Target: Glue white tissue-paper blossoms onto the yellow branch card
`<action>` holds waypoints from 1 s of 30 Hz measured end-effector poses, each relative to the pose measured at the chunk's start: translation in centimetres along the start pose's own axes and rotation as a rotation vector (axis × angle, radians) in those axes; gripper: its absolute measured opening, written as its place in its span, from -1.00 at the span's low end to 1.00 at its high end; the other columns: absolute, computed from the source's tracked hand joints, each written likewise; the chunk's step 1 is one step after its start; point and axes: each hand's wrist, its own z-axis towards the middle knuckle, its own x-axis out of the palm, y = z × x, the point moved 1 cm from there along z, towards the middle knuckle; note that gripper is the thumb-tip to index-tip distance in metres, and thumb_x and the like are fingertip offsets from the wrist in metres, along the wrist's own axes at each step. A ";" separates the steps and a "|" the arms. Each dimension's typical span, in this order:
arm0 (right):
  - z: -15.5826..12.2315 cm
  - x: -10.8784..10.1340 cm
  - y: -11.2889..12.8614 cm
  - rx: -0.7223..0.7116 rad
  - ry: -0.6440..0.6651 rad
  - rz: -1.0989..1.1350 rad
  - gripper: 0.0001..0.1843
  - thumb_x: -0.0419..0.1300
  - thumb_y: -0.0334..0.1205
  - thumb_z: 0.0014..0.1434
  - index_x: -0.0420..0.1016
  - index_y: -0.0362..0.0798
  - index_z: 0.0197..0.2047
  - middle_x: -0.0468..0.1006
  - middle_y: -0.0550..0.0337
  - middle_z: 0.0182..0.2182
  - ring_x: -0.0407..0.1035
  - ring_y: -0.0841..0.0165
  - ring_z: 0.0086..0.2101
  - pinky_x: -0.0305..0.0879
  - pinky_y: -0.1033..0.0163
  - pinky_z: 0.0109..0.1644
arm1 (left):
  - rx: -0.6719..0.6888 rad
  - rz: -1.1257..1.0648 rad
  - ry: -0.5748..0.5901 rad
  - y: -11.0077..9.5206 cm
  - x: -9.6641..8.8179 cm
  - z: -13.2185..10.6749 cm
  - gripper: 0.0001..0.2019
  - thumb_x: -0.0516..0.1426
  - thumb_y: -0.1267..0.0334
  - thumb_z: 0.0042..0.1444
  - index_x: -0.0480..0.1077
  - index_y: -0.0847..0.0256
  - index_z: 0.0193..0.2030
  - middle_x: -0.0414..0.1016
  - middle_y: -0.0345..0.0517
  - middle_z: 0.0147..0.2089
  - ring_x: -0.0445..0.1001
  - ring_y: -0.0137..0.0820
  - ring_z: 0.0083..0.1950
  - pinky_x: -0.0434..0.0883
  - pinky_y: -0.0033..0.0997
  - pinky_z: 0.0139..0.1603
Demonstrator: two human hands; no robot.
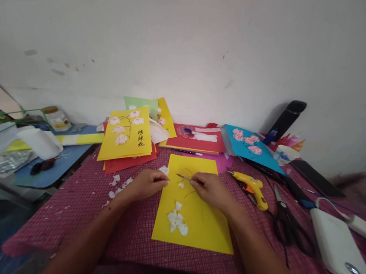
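Note:
A yellow paper sheet [194,217] lies flat on the red checked tablecloth [88,205] in front of me. White paper petals [177,221] cluster on its lower left part. My right hand [211,188] is closed on thin tweezers [183,177] whose tip points left over the sheet's top. My left hand [148,183] is pinched at the sheet's left edge, holding a small white paper scrap [165,181]. More white scraps [117,187] lie on the cloth left of that hand.
A yellow glue gun [251,187], black scissors [285,222] and a white power bank [339,249] lie to the right. Finished flower cards, yellow [127,133], red [196,141] and blue [249,146], stand at the back. A white cup [40,142] and clutter fill the left.

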 end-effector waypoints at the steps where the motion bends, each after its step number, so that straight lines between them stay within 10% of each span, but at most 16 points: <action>1: 0.0 -0.1 -0.1 0.025 -0.026 0.009 -0.78 0.07 -0.20 0.31 0.55 0.00 -0.25 0.63 0.17 -0.32 0.44 0.34 -0.33 0.17 0.31 -0.29 | 0.029 0.014 0.028 -0.1 0.1 -0.1 -0.77 0.10 0.21 0.20 0.58 0.21 -0.21 0.63 -0.15 -0.24 0.53 -0.38 -0.25 0.35 -0.49 -0.25; 9: 0.0 0.2 0.1 0.057 -0.032 0.012 -0.78 0.07 -0.19 0.32 0.54 0.00 -0.24 0.63 0.16 -0.31 0.45 0.33 -0.33 0.20 0.30 -0.27 | 0.221 -0.022 0.445 -2.0 0.6 -1.9 -0.75 0.10 0.20 0.21 0.58 0.09 -0.08 0.65 -0.18 -0.16 0.55 -0.39 -0.21 0.36 -0.55 -0.21; 17: 0.0 0.2 0.5 0.055 -0.018 0.015 -0.77 0.06 -0.19 0.33 0.54 0.00 -0.22 0.63 0.14 -0.29 0.45 0.31 -0.30 0.21 0.29 -0.25 | -0.073 0.352 -0.205 2.4 -0.9 0.3 -0.79 0.04 0.27 0.22 0.51 0.19 -0.21 0.58 -0.04 -0.16 0.49 -0.26 -0.12 0.34 -0.35 -0.10; 30: 0.0 0.4 0.7 0.027 -0.026 -0.039 -0.78 0.08 -0.21 0.31 0.56 -0.03 -0.22 0.63 0.15 -0.30 0.44 0.34 -0.33 0.15 0.30 -0.29 | -0.066 0.498 -0.151 3.4 0.3 1.1 -0.85 0.06 0.30 0.16 0.43 0.20 -0.37 0.49 -0.04 -0.30 0.41 -0.27 -0.20 0.27 -0.34 -0.17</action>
